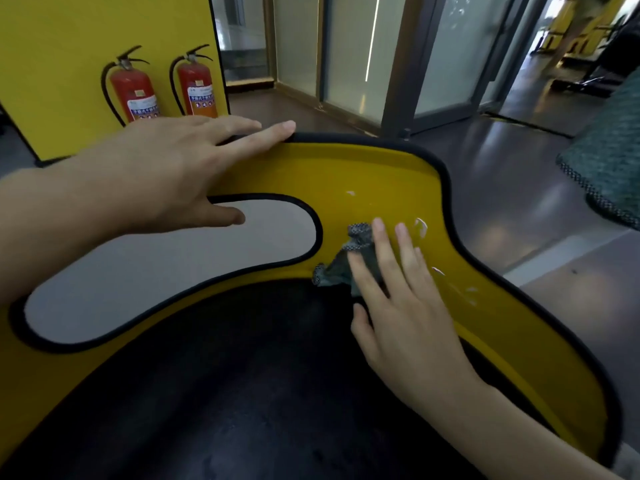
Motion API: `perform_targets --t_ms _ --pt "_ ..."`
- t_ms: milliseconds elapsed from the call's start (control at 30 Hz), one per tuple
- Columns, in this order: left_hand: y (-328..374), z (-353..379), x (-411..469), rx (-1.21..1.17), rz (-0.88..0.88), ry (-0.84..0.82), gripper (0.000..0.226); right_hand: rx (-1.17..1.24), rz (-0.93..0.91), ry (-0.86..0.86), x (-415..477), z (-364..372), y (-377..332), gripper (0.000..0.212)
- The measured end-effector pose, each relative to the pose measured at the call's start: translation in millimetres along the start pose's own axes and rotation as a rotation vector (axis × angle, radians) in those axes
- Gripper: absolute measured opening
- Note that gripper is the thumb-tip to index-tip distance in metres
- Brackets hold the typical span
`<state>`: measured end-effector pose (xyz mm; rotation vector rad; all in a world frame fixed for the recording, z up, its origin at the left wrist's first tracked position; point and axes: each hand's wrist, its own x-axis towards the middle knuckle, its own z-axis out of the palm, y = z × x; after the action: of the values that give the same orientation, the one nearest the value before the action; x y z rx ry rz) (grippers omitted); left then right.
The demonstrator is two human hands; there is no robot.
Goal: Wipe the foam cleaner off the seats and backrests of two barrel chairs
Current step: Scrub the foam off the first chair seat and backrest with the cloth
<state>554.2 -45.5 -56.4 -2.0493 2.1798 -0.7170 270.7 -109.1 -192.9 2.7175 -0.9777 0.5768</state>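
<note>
- Right grip [405, 306] lies flat, fingers straight, pressing the grey cloth [337, 271] against the yellow backrest [381, 174], just above the black seat [242, 375].
- Left grip [173, 168] rests straight-fingered on the backrest's rim.
- Soft and limp, the grey cloth probably needs palm pressure; the foam flecks [420, 225] beside it look light.

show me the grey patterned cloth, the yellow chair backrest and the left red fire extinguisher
grey patterned cloth [336, 273]: head view, bunched lower edge
yellow chair backrest [381, 174]: head view, bare upper panel
left red fire extinguisher [133, 91]: head view, red cylinder
</note>
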Motion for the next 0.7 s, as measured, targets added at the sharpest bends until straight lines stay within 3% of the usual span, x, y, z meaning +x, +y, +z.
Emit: perform_targets --t_ms 233,333,500,567,633,700 --pt "0 -1 2 -0.018 0.006 -0.033 0.109 0.259 0.227 -0.176 -4 -10 2 0.062" --pt "-1 -1 0 -0.036 0.005 -0.042 0.111 0.293 0.362 -0.241 1 -23 8 0.043" --pt "0 -3 -1 -0.040 0.010 -0.037 0.107 0.128 0.405 -0.392 16 -11 -7 0.061" --pt "0 -4 -1 -0.037 0.012 -0.032 0.107 0.112 0.436 -0.357 26 5 -9 0.043" --pt "0 -3 0 -0.041 0.011 -0.036 0.108 0.260 0.536 -0.293 32 15 -9 0.026" --pt "0 -2 0 -0.052 0.014 -0.039 0.109 0.762 0.727 -0.136 35 20 -12 0.020"
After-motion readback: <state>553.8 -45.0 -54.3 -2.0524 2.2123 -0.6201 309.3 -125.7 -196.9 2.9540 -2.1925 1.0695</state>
